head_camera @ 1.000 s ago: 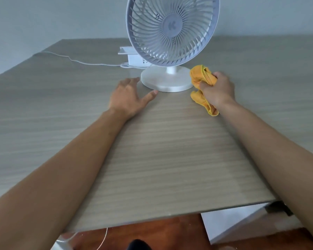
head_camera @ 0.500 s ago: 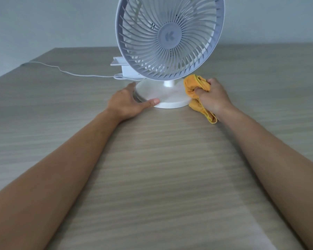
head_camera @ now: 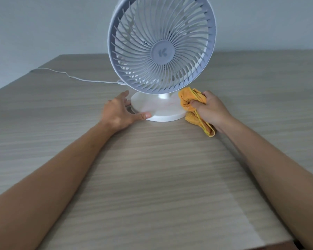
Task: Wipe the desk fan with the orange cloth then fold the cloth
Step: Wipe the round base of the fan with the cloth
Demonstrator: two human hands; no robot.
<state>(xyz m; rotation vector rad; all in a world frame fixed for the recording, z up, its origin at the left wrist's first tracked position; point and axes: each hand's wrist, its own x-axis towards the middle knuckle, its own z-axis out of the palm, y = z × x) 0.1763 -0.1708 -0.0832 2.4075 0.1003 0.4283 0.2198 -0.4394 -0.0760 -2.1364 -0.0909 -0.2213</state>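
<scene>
Bracing the round base of the white plastic desk fan (head_camera: 161,56) near the bench's (head_camera: 152,177) far edge, the left hand (head_camera: 118,112) lies released; the right hand (head_camera: 210,110) clenches the crumpled orange cloth (head_camera: 188,102) beside it. Hard wiping could tip the top-heavy fan.

Soft even daylight, faint shadows, wide-angle distortion

The fan (head_camera: 161,56) looks like smooth matt plastic, its round base (head_camera: 157,110) white with a faint sheen. The cloth (head_camera: 192,103) is soft, nappy orange fabric, crumpled. The table (head_camera: 152,177) shows matt wood-grain laminate, pale and streaked.
</scene>
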